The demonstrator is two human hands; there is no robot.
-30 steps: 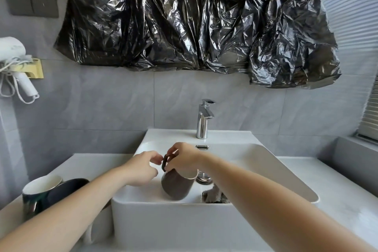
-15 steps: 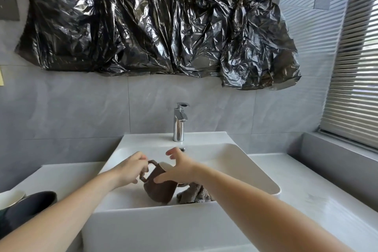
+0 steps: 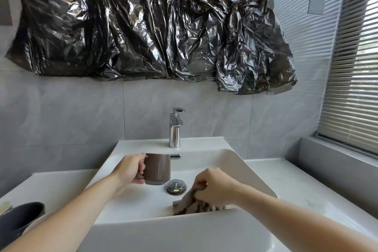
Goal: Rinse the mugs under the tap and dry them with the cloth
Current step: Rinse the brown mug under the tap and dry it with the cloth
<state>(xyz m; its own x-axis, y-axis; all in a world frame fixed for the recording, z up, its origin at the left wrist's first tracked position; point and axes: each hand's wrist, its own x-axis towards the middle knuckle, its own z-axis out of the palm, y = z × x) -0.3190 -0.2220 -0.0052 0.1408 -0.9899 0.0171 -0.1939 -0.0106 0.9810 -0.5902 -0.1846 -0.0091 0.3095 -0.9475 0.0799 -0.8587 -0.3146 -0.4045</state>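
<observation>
Left hand (image 3: 128, 170) holds brown mug (image 3: 158, 169); right hand (image 3: 214, 188) grips cloth (image 3: 188, 204).

Matt brown mug (image 3: 158, 169), polished chrome tap (image 3: 175, 129), glossy white basin (image 3: 235, 161), crinkled shiny plastic sheet (image 3: 153, 26)

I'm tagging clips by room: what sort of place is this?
Most likely a bathroom: a white countertop basin with a chrome tap, grey tiled walls, and a window blind to the right.

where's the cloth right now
In the head view the cloth lies bunched at the basin's near right corner, gripped by the right hand, just right of the drain plug.
</observation>
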